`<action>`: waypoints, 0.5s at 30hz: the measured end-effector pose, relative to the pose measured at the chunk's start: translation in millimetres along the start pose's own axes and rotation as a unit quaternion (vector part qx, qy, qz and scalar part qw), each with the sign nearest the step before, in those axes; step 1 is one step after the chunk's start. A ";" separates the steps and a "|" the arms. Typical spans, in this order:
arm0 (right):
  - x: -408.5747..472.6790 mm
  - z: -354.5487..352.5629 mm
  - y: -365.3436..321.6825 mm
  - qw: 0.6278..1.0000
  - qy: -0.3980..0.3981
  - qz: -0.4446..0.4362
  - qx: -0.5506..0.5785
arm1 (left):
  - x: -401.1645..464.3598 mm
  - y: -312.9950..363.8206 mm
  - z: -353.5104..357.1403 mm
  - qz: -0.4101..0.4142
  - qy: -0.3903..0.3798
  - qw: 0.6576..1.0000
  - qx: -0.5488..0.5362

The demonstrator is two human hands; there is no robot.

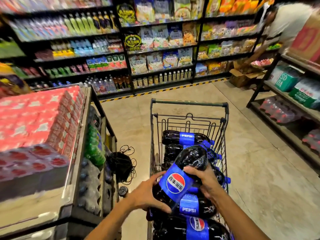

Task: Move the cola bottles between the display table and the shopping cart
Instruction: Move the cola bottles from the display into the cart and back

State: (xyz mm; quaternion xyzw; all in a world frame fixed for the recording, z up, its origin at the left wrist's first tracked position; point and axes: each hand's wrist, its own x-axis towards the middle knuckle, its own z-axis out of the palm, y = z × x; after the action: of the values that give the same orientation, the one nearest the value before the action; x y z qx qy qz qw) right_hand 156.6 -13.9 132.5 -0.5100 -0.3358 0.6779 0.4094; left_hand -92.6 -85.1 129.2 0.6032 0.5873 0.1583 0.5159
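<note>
both hands hold one cola bottle (pixel 180 177) above the shopping cart (pixel 189 108); the left hand (pixel 147 194) cups its lower, darker end and the right hand (pixel 206 182) presses on its far side, so each grip is clamped on the bottle. its cap end is hidden, probably towards the near left behind the left palm, and its long axis runs diagonally from near left to far right, tilted upward away from the camera. more pepsi bottles (pixel 187 138) lie on their sides in the cart, caps to the right, the nearest ones cut off by the bottom edge. the table (pixel 76 170) at left is blurred, with red packs (pixel 34 118) stacked on it.
</note>
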 end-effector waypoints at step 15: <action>-22.6 112.1 -44.2 0.969 -0.189 -0.111 -0.117 | -87.2 16.4 54.1 -0.016 0.297 0.935 -0.191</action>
State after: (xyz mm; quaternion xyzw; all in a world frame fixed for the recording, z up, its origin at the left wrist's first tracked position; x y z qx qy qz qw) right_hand 61.0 -19.0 209.1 -0.3763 -0.5388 0.6685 0.3481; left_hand -63.2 -181.1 156.0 0.4092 0.6819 0.4313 0.4260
